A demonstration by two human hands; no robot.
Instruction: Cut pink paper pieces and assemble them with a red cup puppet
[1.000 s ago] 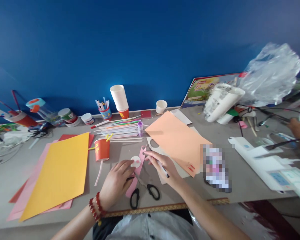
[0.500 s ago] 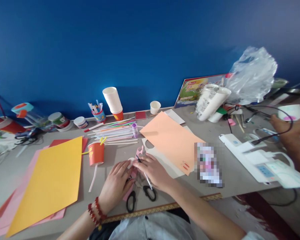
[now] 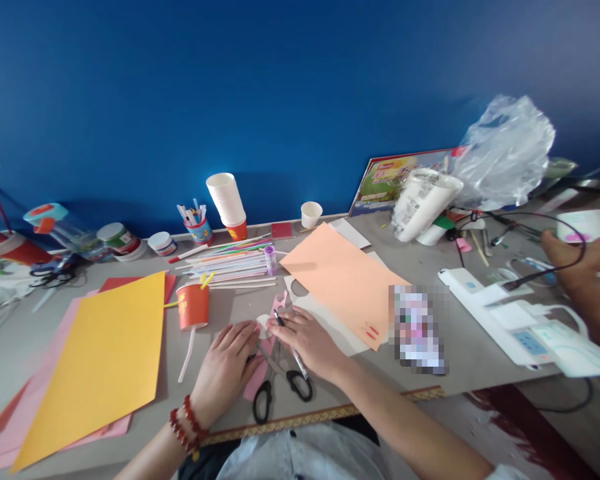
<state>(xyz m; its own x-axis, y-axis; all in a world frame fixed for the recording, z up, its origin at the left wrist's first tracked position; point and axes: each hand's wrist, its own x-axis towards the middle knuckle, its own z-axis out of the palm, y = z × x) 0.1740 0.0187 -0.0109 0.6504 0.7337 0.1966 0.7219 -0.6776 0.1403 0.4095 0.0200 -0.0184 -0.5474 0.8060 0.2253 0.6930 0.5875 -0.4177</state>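
My left hand (image 3: 227, 360), with red bead bracelets on the wrist, has its fingertips on the left edge of a small white paper circle (image 3: 263, 327). My right hand (image 3: 310, 341) holds a pen (image 3: 299, 363) that slants through its fingers, while its fingertips touch the circle's right edge. Beneath and between the hands lie scissors (image 3: 263, 402) with black handles toward me, their blades partly covered. A pink paper strip (image 3: 255, 381) lies under them, and a pink scrap with cut-outs (image 3: 281, 300) lies just beyond.
An orange paper cup (image 3: 193, 308) with straws stands left of my hands, near yellow paper (image 3: 100, 360). Peach paper (image 3: 340, 280) lies right. Straws (image 3: 235, 263), a glue stick (image 3: 271, 260) and stacked cups (image 3: 226, 200) are behind. A power strip (image 3: 495, 313) and another person's hand (image 3: 577, 257) are far right.
My left hand has shifted slightly left, showing more of the white paper circle, the scissors and the pink strip. My right hand stays nearly in place with the pen.
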